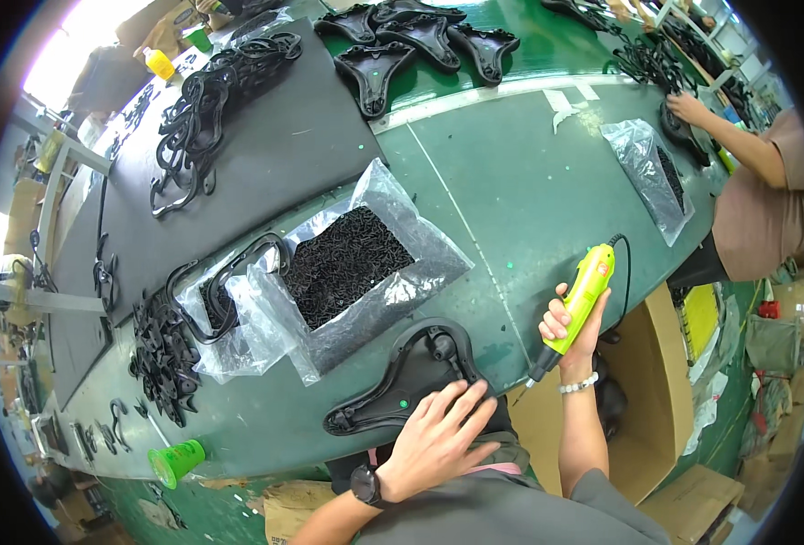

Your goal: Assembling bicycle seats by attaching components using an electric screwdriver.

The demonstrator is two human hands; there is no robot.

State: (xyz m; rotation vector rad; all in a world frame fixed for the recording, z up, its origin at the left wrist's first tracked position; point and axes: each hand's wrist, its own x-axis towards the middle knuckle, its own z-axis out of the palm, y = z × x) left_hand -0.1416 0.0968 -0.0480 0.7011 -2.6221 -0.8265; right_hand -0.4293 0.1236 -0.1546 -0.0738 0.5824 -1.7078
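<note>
My right hand (576,338) is wrapped round a yellow-green electric screwdriver (587,289), whose dark tip points down and to the left, apart from the work. A black bicycle saddle (384,392) lies on the green table (475,173) in front of me, its hollow underside up and its narrow end to the left. Over its near right edge, my left hand (443,436) is spread with the fingers stretched out. Whether the fingertips press on the saddle I cannot tell. Beyond the saddle, an open plastic bag (429,282) holds many small black screws (357,259).
Black curved frames (207,109) pile up on a grey mat (284,118). Loose black parts (161,354) and a green cup (177,461) are at left. More saddles (420,41) lie far off. A cardboard box (652,391) stands right, below a co-worker's arm (738,141).
</note>
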